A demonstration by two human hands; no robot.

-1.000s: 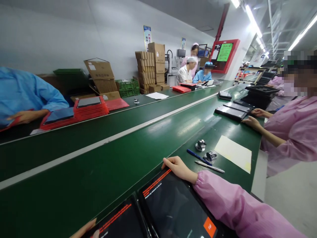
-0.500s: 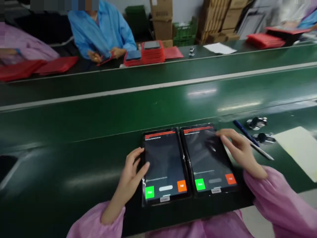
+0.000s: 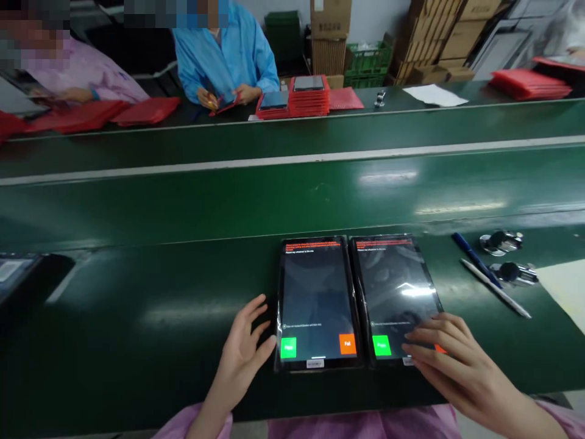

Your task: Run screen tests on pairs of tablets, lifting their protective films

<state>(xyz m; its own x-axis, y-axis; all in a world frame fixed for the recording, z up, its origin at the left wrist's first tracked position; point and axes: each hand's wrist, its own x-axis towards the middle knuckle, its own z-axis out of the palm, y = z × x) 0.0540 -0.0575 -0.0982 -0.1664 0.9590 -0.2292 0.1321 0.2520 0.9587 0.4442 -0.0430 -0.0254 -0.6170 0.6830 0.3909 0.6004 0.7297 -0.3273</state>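
Observation:
Two tablets lie side by side on the green bench, screens lit and facing up. The left tablet point(image 3: 317, 292) shows red and white text at the top, with a green button and an orange "Fail" button below. My left hand point(image 3: 244, 350) is open at its left edge, fingers apart, the thumb by the lower side. Over the lower right corner of the right tablet point(image 3: 388, 280) is my right hand point(image 3: 457, 360), its fingers stretched out and holding nothing. It covers most of that tablet's orange button. Whether the fingertips touch the glass I cannot tell.
Right of the tablets lie a blue pen point(image 3: 475, 259), a white pen point(image 3: 496, 288), two shiny metal pieces point(image 3: 514, 272) and pale paper point(image 3: 567, 286). A dark device point(image 3: 22, 274) sits far left. Beyond the raised green ledge point(image 3: 274, 201), co-workers handle items beside red sleeves point(image 3: 309, 100).
My right hand has moved from the right tablet's upper right edge down to its lower right corner. My left hand has slid slightly lower along the left tablet. The view has shifted left.

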